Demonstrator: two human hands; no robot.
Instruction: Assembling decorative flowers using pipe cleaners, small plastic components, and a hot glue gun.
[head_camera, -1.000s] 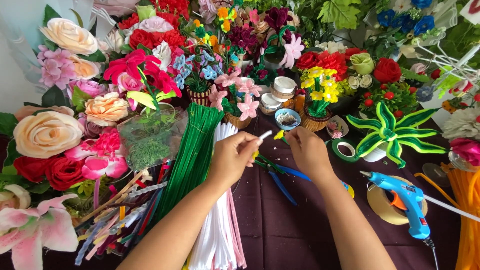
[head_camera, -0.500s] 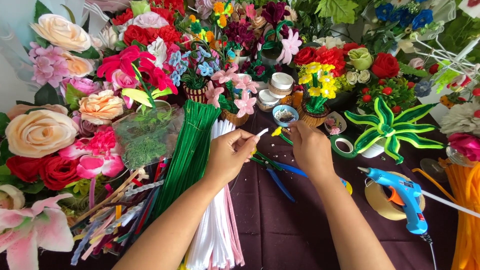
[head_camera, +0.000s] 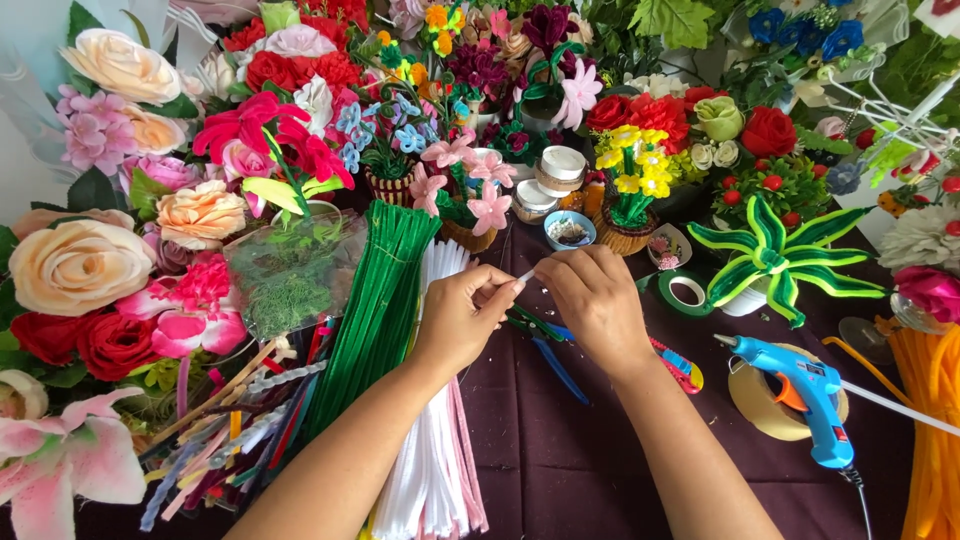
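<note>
Just in front of the small blue bowl (head_camera: 570, 230), the left hand (head_camera: 462, 318) and the right hand (head_camera: 593, 300) both pinch a thin white pipe cleaner (head_camera: 524, 276); it looks light, soft and bendable, best held near its ends
</note>
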